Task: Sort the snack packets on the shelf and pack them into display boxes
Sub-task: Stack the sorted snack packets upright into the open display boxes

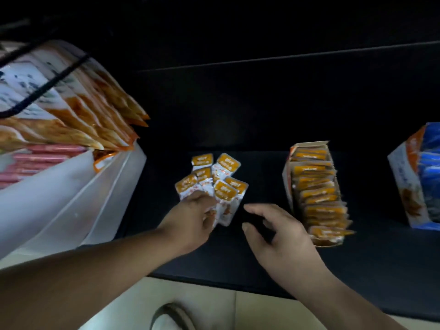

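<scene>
- Our R hand point(278, 232) nearest: fingers spread, nothing held, above dark shelf point(357, 270), just L of display box.
- Our L hand point(192, 215) closed on fan of orange snack packets point(214, 179), mid shelf.
- Display box point(314, 189) w/ row of same packets, upright.
- Far R: blue box point(419, 177). Far L: hanging bags point(71, 103).

The loose snack packets point(215, 184) are glossy foil-like film, orange and silvery white, catching the light. The display box point(314, 194) holding similar packets looks like thin printed cardboard. The shelf point(262, 265) is dark and matt. The bin point(78, 198) at left is frosted, translucent plastic, smooth-walled.
</scene>
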`<act>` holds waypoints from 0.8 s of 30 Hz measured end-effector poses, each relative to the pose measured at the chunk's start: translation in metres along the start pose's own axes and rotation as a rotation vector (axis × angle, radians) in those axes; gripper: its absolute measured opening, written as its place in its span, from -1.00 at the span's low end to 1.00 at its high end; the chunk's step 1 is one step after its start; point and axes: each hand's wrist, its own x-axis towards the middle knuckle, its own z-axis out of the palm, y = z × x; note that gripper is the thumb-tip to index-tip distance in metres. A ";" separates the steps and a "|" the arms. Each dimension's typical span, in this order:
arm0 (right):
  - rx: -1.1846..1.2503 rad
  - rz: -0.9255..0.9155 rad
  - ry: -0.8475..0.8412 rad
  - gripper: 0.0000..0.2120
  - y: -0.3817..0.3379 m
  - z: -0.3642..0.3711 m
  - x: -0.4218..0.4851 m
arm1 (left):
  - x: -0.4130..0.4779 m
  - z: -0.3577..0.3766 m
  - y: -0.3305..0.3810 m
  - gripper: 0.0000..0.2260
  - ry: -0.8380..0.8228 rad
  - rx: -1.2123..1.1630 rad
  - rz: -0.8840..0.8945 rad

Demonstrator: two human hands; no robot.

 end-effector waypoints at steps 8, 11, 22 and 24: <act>-0.369 0.061 -0.098 -0.51 0.045 0.051 0.042 | 0.079 -0.026 -0.041 0.21 -0.363 0.130 -0.211; -0.463 0.086 -0.143 -0.39 0.060 0.053 0.039 | 0.099 -0.019 -0.047 0.26 -0.457 0.164 -0.205; -0.480 0.089 -0.242 -0.11 0.070 0.054 0.032 | 0.012 0.057 -0.025 0.06 -0.186 -0.061 -0.062; -0.465 0.082 -0.242 -0.12 0.075 0.051 0.031 | 0.000 0.056 -0.025 0.04 -0.122 -0.230 -0.021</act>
